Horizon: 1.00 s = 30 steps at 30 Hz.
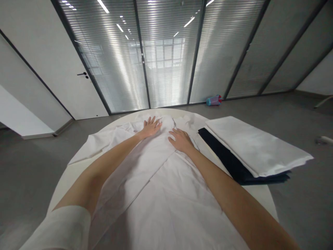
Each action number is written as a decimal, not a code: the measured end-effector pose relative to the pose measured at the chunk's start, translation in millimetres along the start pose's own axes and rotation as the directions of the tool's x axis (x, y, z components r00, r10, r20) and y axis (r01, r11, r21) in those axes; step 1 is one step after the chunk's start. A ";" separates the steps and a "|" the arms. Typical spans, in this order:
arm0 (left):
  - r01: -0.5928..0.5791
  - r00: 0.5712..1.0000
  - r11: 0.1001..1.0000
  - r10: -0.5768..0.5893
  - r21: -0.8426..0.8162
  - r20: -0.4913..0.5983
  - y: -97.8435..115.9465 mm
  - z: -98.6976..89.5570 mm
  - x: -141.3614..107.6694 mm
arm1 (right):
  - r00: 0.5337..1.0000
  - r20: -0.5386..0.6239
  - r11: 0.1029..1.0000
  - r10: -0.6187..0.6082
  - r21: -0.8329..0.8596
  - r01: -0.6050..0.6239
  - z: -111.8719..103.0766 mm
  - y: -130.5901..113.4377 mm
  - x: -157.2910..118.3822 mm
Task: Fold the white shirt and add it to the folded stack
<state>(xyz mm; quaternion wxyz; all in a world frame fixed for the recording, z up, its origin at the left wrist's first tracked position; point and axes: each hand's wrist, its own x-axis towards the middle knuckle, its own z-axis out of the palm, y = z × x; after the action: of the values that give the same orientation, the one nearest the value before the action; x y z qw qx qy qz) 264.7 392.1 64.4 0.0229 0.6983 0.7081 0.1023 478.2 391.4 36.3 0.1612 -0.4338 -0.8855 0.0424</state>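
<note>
Smoothing seems the step in hand: left hand (151,127) spread, right hand (181,140) loosely open, both on the white garment (161,198) covering the tabletop (62,189). Remaining creases probably call for flat, outward strokes; a folded white cloth (260,147) over dark fabric (222,153) may crowd the right side.

Garment (156,201) spread on bench (75,170), near edge to far part. Left hand (151,127) and right hand (181,140) at its far part, side by side. Right side of bench: upper cloth (257,146) on lower cloth (226,158), both overhanging edge. Behind bench: container (213,100) on floor (26,180) by partition (169,69); door (59,69) back left.
</note>
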 end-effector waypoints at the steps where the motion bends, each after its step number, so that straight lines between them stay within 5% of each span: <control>1: -0.047 0.994 0.998 0.043 -0.038 -0.100 10.0 -2.8 -14.6 | 1.000 -0.017 0.999 -0.002 0.036 0.002 0.0 0.8 0.7; 3: -0.251 0.925 0.962 0.206 -0.107 -0.318 37.1 -7.6 -54.7 | 0.998 -0.064 0.986 0.025 0.164 -0.015 -0.5 3.0 3.2; 5: -0.522 0.807 0.842 0.437 -0.134 -0.397 71.4 -11.6 -104.9 | 0.991 -0.092 0.956 0.092 0.286 -0.062 -2.2 6.1 7.0; 6: -0.647 0.736 0.751 0.569 -0.134 -0.366 90.0 -13.1 -131.1 | 0.988 -0.091 0.943 0.125 0.322 -0.089 -3.8 7.8 9.2; 8: -0.853 0.521 0.506 0.827 -0.127 -0.212 127.0 -14.2 -179.5 | 0.985 -0.066 0.932 0.162 0.337 -0.131 -9.7 10.9 13.9; 10: -0.942 0.329 0.319 0.939 -0.102 -0.097 161.4 -11.2 -216.0 | 0.986 -0.027 0.934 0.164 0.326 -0.147 -20.4 12.8 18.5; 12: -0.971 0.237 0.234 0.970 -0.055 -0.057 190.9 -4.0 -236.5 | 0.987 0.002 0.935 0.160 0.320 -0.152 -37.0 12.7 22.1; 14: -0.972 0.236 0.237 0.969 -0.005 -0.073 214.8 5.2 -242.1 | 0.990 0.009 0.938 0.143 0.318 -0.139 -58.4 10.6 23.8; 21: -0.930 0.367 0.367 0.929 -0.027 -0.038 251.5 11.3 -221.0 | 1.000 -0.016 0.954 -0.022 0.298 0.025 -126.2 -2.9 9.4; 28: -0.895 0.442 0.437 0.896 -0.088 -0.045 258.5 6.4 -212.2 | 0.999 0.031 0.967 -0.038 0.253 0.029 -143.5 -12.4 -10.4; 30: -0.902 0.425 0.423 0.905 -0.083 -0.016 262.1 8.7 -210.1 | 0.998 0.035 0.970 -0.044 0.241 0.034 -146.2 -14.6 -14.9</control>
<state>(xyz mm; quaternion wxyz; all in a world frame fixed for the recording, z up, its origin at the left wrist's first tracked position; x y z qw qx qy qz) 529.2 185.3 79.1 0.0028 0.9689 0.2187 0.1154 522.9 361.3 173.8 0.1954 -0.3927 -0.8852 0.1547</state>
